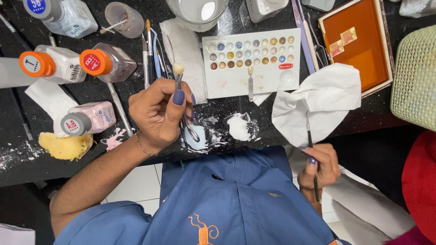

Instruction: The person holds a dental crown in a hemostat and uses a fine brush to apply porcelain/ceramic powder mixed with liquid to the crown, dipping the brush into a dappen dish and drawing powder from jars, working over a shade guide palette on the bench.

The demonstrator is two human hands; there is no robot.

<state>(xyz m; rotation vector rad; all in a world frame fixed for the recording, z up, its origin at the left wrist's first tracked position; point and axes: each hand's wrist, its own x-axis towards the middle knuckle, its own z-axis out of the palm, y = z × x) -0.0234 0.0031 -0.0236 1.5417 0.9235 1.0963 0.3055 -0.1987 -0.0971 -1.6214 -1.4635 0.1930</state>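
My left hand [156,113] grips a metal clamp-type holder [184,122] upright over the black bench. A small cream tooth-shaped crown [178,68] sits at the holder's top end. My right hand [320,165] is lower, near my lap, pinching a thin dark brush [309,131]. The brush tip rests on a crumpled white tissue [318,102] at the bench's front edge. A white palette [251,61] with several small wells of coloured paste lies beyond, between the two hands.
Two orange-capped bottles [45,63] [106,61] and a grey-capped one [88,118] lie at the left, near a yellow sponge [66,145]. White paste smears [238,127] mark the bench. An orange-lined box [359,43] and green mesh basket [415,75] stand at the right.
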